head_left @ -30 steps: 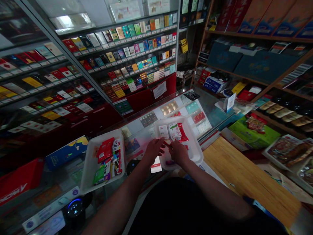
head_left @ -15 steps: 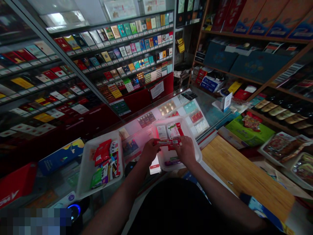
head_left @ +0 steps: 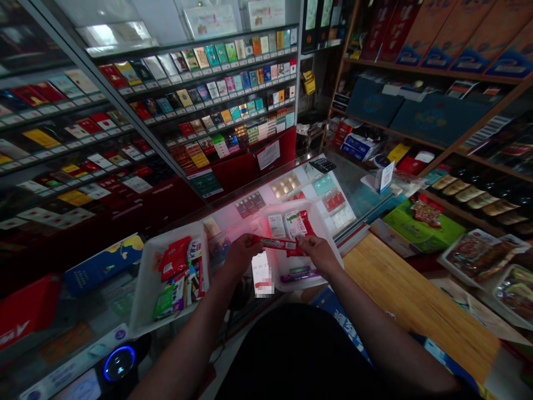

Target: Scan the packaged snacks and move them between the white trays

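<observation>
Red foil strip (head_left: 275, 243) gripped at both ends: left fingers (head_left: 249, 242) closed on one end, right fingers (head_left: 306, 242) closed on other, strip held nearly level above edge of white tray (head_left: 328, 256). In tray, white-labelled packets (head_left: 287, 225) and purple packet (head_left: 300, 273). White slip (head_left: 262, 275), partly blurred, just below strip, beside tray. Second white tray (head_left: 139, 289) to left, holding red and green packets (head_left: 177, 278). Both trays on glass tabletop (head_left: 345, 189); cigarette shelves (head_left: 208, 83) beyond.
</observation>
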`<state>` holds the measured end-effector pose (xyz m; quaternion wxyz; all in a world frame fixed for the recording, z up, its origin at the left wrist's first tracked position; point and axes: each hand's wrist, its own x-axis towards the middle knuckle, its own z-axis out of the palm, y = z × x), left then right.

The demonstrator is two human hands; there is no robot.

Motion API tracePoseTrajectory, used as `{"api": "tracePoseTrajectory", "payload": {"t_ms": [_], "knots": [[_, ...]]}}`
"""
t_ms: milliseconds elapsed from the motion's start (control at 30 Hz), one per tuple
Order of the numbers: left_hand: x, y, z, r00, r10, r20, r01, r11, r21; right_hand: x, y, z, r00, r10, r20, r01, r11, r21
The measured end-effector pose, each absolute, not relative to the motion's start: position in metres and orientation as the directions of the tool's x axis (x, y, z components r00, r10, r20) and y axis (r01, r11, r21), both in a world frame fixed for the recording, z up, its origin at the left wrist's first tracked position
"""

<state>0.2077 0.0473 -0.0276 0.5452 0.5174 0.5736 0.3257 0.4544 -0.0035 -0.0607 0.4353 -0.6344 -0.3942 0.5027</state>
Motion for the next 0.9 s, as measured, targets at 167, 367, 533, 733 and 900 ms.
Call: {"api": "tracePoseTrajectory", "payload": {"t_ms": [167,367,533,733,900], "knots": [[0.187,0.044,-0.012,0.098,0.927,-0.361,0.211,0.335,0.918,0.438,0.003,-0.062,0.045,0.955,-0.293,0.037,-0.295,-0.955],[0.171,0.035,-0.016,0.004,0.940,-0.340,0.135,0.337,0.932,0.418,0.006,-0.065,0.067,0.970,-0.235,0.211,-0.244,-0.947],[0.157,0.032,-0.023,-0.050,0.955,-0.292,0.112,0.295,0.949,0.405,0.001,-0.052,-0.107,0.943,-0.314,0.140,-0.298,-0.944],[0.138,0.028,-0.030,-0.033,0.944,-0.327,-0.018,0.327,0.945,0.388,0.000,-0.057,-0.100,0.939,-0.329,0.035,-0.327,-0.944],[0.125,0.025,-0.023,-0.027,0.935,-0.355,-0.024,0.354,0.935,0.373,0.001,-0.058,-0.112,0.929,-0.352,-0.019,-0.356,-0.934]]}}
